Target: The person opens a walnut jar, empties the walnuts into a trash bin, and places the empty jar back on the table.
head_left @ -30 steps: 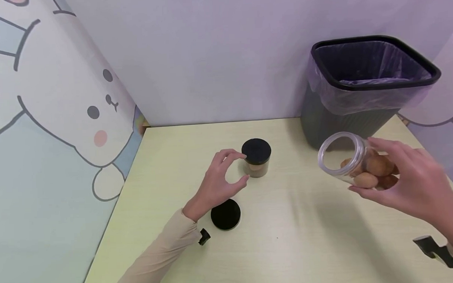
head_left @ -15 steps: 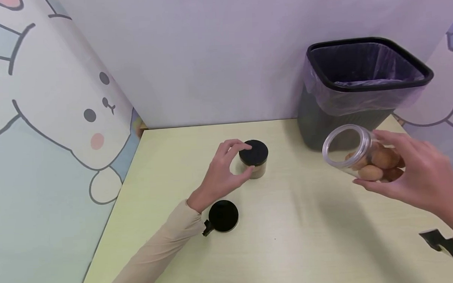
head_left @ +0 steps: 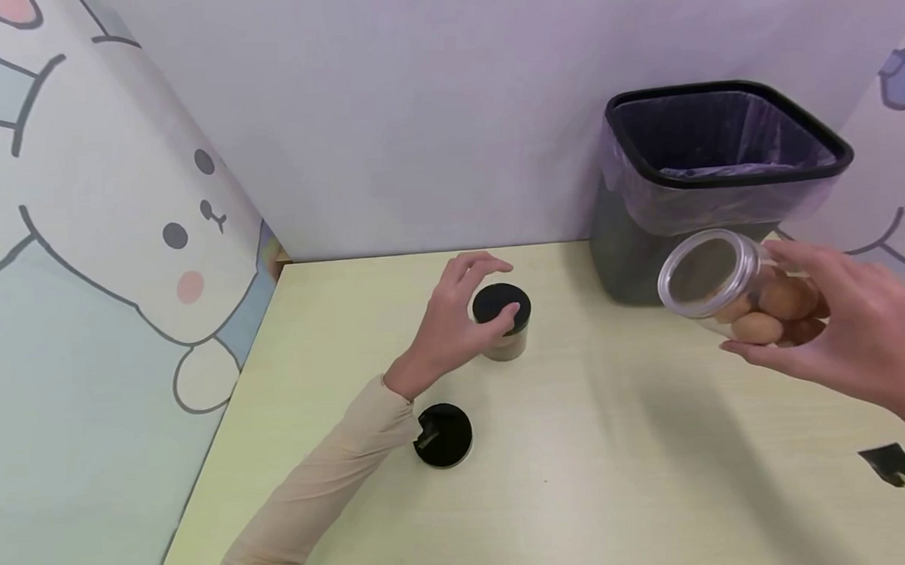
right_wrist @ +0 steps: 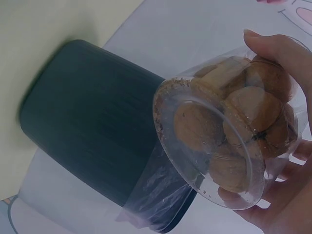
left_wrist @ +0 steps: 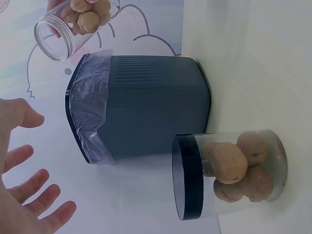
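In the head view my right hand (head_left: 866, 330) grips a clear jar (head_left: 746, 276) without a lid, raised above the table and tilted with its mouth toward the left. Several walnuts (right_wrist: 253, 109) lie inside it. My left hand (head_left: 454, 324) is in the air, fingers and thumb spread apart, over a second jar that stands upright with a black lid (head_left: 491, 302). The left wrist view shows walnuts (left_wrist: 229, 163) in that second jar and a gap between it and the left fingers (left_wrist: 31, 187). A loose black lid (head_left: 454, 444) lies flat on the table.
A dark grey bin (head_left: 627, 260) with a black rim and a clear plastic liner (head_left: 674, 204) stands at the table's back right, behind the raised jar. A pale wall (head_left: 387, 135) rises along the back edge. Printed panels (head_left: 98, 203) flank the table.
My left hand has moved forward and up over the lidded jar, its fingers still spread. My right hand has lifted the open jar slightly and carried it to the right.
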A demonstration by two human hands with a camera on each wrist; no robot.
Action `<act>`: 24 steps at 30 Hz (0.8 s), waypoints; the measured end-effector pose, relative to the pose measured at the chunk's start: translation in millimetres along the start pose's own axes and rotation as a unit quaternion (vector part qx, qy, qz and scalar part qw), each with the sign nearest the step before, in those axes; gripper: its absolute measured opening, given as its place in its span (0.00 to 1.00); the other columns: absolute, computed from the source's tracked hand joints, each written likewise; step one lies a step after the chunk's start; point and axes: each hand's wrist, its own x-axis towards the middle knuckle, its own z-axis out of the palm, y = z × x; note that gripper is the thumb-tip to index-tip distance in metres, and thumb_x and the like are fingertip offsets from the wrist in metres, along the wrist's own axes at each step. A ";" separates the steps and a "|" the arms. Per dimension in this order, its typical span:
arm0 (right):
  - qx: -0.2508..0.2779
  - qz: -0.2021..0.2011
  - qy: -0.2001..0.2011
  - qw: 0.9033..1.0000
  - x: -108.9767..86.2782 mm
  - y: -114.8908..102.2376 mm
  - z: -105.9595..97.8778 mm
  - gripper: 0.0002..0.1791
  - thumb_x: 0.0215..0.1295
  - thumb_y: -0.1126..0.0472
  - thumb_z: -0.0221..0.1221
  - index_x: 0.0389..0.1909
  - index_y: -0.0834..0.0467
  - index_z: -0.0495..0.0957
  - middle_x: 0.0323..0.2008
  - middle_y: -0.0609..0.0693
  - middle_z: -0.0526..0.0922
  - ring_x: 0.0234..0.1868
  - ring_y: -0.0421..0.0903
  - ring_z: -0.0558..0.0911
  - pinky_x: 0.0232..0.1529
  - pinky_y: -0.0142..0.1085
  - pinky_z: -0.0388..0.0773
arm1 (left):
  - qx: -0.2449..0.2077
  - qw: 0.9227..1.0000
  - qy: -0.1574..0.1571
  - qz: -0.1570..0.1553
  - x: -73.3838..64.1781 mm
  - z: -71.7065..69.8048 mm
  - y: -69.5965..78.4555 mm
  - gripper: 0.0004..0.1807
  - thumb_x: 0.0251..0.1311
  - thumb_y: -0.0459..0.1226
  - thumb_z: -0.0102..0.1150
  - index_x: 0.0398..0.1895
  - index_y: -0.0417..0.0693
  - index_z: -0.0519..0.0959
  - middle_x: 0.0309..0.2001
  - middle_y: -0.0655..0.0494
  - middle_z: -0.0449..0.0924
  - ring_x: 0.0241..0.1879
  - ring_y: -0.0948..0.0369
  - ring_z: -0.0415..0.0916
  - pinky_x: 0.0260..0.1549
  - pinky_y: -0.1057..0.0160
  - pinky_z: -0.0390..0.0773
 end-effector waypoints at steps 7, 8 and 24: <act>-0.007 0.021 -0.007 1.000 3.7 5.5 -9.3 0.60 0.15 0.37 0.77 0.56 0.65 0.73 0.31 0.62 0.81 0.28 0.14 0.63 0.24 0.25 0.64 | -0.021 0.999 0.017 0.018 16.9 1.9 -0.4 0.19 0.52 0.36 0.64 0.49 0.46 0.76 0.50 0.52 0.72 0.54 0.59 0.68 0.52 0.60 0.69; -0.008 0.025 -0.007 1.000 4.5 6.3 -10.4 0.60 0.15 0.36 0.77 0.56 0.65 0.73 0.32 0.62 0.81 0.29 0.14 0.62 0.25 0.27 0.63 | -0.021 0.999 0.019 0.021 19.3 2.3 -0.4 0.19 0.52 0.36 0.64 0.48 0.46 0.76 0.49 0.52 0.72 0.53 0.59 0.68 0.51 0.60 0.69; -0.031 -0.006 0.006 0.999 26.2 24.4 -24.5 0.64 0.15 0.27 0.72 0.55 0.68 0.71 0.36 0.68 0.80 0.22 0.59 0.75 0.22 0.28 0.60 | -0.031 0.998 0.025 0.045 52.0 15.8 10.0 0.18 0.52 0.37 0.64 0.48 0.46 0.77 0.49 0.53 0.72 0.53 0.61 0.66 0.51 0.65 0.67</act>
